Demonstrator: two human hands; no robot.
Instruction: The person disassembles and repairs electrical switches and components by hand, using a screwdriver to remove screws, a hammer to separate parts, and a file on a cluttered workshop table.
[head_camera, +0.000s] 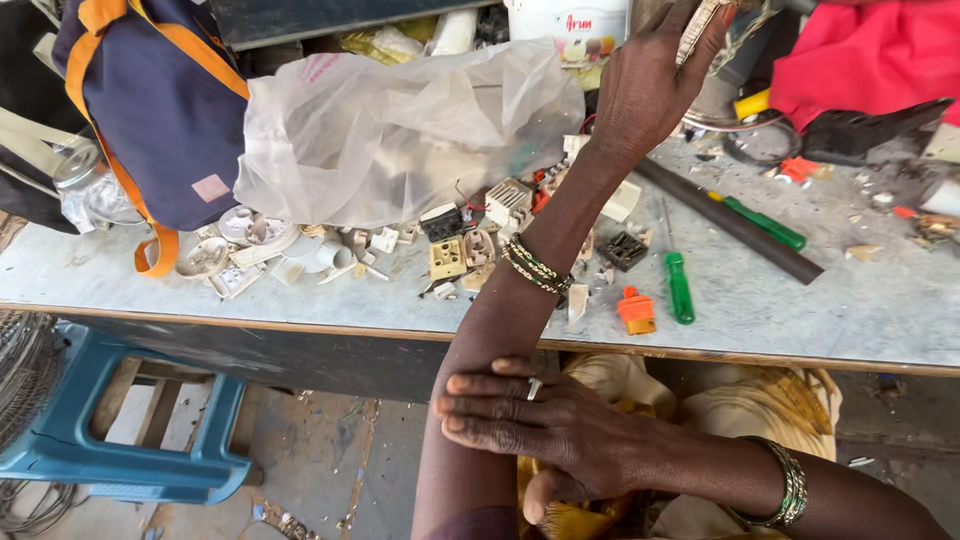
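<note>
1. Right hand (545, 425) lay closest to the camera, at about 6 o'clock in the view. It rested flat across the left forearm with its fingers pressed side by side, pinching nothing. A ring showed on one finger.
2. The left hand (645, 95) reached far up to 1 o'clock, its fingers closed around a pale ribbed piece (700, 30) held above the back of the table (800, 310).
3. Green and gold bangles (535, 265) circled the left wrist over the middle of the table.
4. At 3 o'clock from those bangles lay an orange plug part (636, 310) and a green-handled screwdriver (680, 288). A dark rod (740, 225) ran slantwise beyond them.
5. At 9 o'clock from the bangles, broken switch and socket parts (450, 255) were scattered near the table's front edge.
6. A clear plastic bag (400, 130) sat at 11 o'clock, touching a navy and orange bag (160, 110) further left.
7. Red cloth (870, 60) lay at 2 o'clock.
8. A blue stool (130, 430) stood on the floor at 8 o'clock.
</note>
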